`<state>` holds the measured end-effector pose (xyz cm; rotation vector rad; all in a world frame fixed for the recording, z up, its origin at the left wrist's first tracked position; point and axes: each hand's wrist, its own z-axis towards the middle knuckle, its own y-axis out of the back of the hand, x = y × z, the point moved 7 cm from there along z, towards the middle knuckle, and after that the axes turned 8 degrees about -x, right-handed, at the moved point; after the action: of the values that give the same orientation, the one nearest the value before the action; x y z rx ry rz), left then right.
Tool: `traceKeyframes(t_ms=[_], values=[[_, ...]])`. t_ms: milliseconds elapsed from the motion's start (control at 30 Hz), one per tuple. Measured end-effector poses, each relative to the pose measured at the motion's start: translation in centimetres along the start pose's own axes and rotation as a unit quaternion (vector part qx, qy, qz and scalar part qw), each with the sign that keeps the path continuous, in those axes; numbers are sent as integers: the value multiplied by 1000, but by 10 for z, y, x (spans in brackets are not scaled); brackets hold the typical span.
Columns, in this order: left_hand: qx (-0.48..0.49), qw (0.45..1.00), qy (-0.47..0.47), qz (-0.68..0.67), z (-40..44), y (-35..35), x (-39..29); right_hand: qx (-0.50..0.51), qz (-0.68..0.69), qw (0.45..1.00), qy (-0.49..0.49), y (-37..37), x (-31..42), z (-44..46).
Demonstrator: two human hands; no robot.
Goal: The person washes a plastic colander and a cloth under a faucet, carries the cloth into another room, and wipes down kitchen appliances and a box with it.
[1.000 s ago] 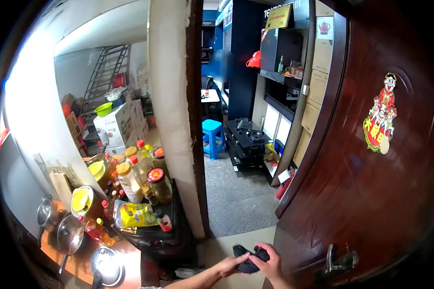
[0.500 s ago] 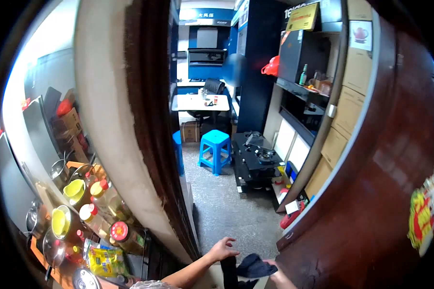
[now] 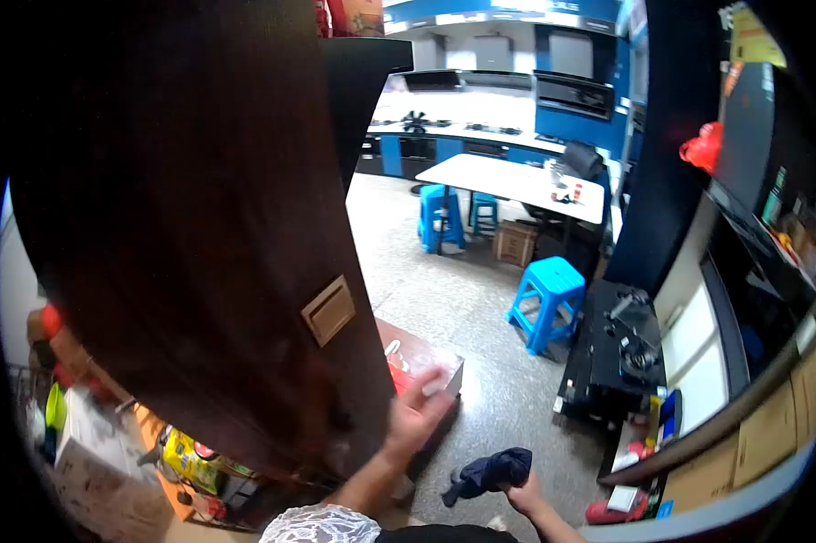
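My right hand (image 3: 524, 494), low in the head view, is closed on one end of a bunched dark cloth (image 3: 491, 474). The cloth hangs out to the left over the grey floor; its exact kind I cannot make out. Farther left, my left hand (image 3: 417, 418) is raised with fingers stretched out and a little blurred by motion, holding nothing. It is nearest to a low reddish-brown cabinet top (image 3: 435, 351) with something red and white on it. A dark brown wall panel (image 3: 336, 389) with a light switch (image 3: 328, 310) stands beside that arm.
A blue stool (image 3: 549, 299) stands ahead, beside black gas stoves (image 3: 612, 348) along the right. Farther back is a white table (image 3: 517, 185) with more blue stools and a cardboard box (image 3: 515, 242). At lower left, a yellow packet (image 3: 186, 460) lies among kitchen things.
The view has moved forward through the doorway and turned left. My left hand has come away from the cloth and risen; my right hand still holds it.
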<state>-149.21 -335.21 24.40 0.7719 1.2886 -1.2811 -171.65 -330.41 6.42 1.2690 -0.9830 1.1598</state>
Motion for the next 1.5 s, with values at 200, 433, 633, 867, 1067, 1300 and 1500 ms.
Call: traceKeyframes(t_ms=[200,433,633,867,1067,1300,1500], values=[[-337,863,-339,-164,84,69,-63,106,-5,992,-64,47,-13,127],[-385,801,-443,-120,110,49,-60,195,73,975,-81,48,-16,264],[75,995,-18,61,261,-104,140,256,-241,923,160,57,39,403],[277,939,13,202,421,-194,240,217,-234,945,70,84,17,576],[333,920,193,77,550,-173,342,216,-220,948,72,55,-20,740],[-57,881,223,-414,655,-139,387,418,142,874,-204,-62,-59,844],[-240,899,254,266,698,8,390,528,-36,829,-182,-198,-99,924]])
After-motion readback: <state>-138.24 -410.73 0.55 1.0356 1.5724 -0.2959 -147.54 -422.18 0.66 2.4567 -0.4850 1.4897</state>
